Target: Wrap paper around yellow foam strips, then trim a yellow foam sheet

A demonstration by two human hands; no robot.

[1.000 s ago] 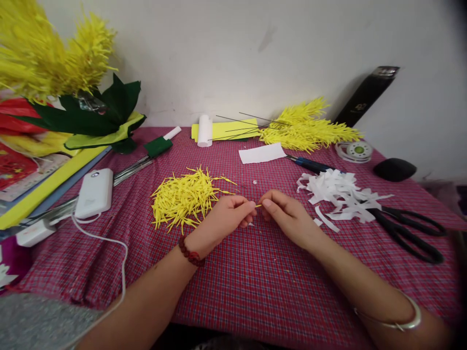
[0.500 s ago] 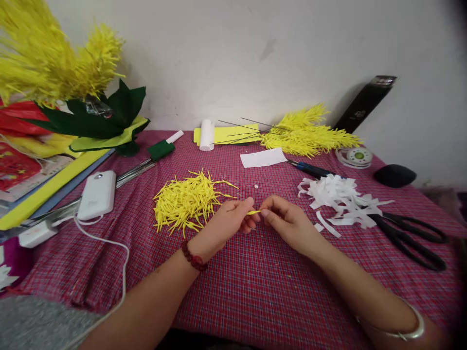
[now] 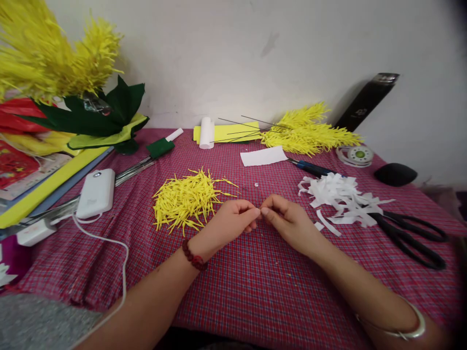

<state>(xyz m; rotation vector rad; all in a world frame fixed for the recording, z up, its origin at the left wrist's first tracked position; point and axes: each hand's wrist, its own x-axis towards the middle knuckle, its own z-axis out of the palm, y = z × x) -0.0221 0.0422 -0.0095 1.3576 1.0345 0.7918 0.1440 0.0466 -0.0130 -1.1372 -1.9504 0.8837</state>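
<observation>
Yellow twisted strips [image 3: 184, 201] are lying in a loose heap on the cloth-covered bench [image 3: 233, 291], just to the left of the two working hands. The left hand [image 3: 233, 218], with a beaded bracelet [image 3: 193, 255] circling its wrist, is pinching with thumb and forefinger closed, its other fingers curling loosely; the right hand [image 3: 292, 221] is forming a similar closed pinch, and the tips of both are meeting. Whether a strip is lying between them cannot be told, since the fingers are hiding that spot. White cut strips [image 3: 333, 192] are forming a second pile to the right, partly covering black-handled scissors [image 3: 401, 236]. Behind the hands, a white rectangular sheet [image 3: 263, 156] is lying near yellow plumes [image 3: 310, 133], while a white roll [image 3: 206, 132] is resting at the left end of a yellow sheet [image 3: 233, 129].
</observation>
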